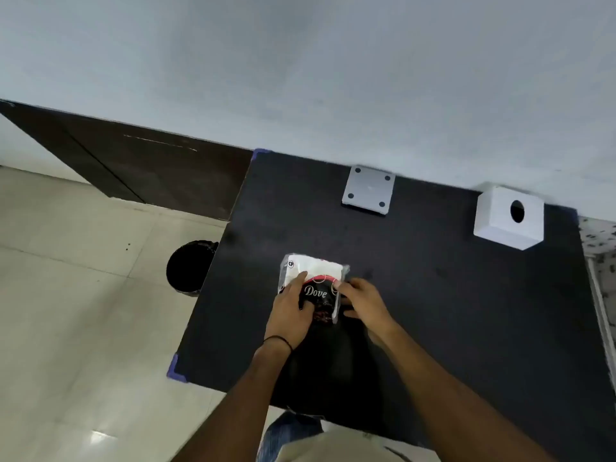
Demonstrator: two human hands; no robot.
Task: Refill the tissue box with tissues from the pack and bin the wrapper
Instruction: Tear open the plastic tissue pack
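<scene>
Both hands, left hand (293, 306) and right hand (361, 300), grasp the soft, light, crinkly tissue pack (315, 286) mid-counter (466, 311); its slippery wrapper edge probably tears best.

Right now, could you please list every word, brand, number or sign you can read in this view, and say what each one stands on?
"Dove": white script on the dark label of the tissue pack, which both hands hold on the table.
"CP": seemingly, in a small round mark at the pack's upper left corner; too small to be sure.
Red print low on the pack: blurred, unreadable.
Tissue box and grey plate: no text visible.
</scene>
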